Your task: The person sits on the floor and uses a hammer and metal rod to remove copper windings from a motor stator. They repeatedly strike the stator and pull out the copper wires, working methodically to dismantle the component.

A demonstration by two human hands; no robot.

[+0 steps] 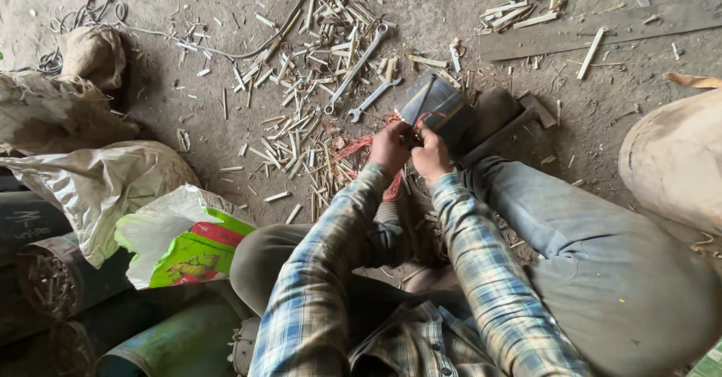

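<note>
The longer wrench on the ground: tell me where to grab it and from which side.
Grip the longer wrench at mid-shaft, coming from above. It lies flat on the dirt, slanted, ring end near the wood chips and open end far up. The bare shaft is straight and narrow; the shorter wrench lies close on its right side, so the left is probably freer.

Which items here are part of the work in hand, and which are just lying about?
In hand: left hand, right hand, dark bundle, red strands.
Lying about: two spanners, hammer, stick offcuts, sacks, plank.
</note>
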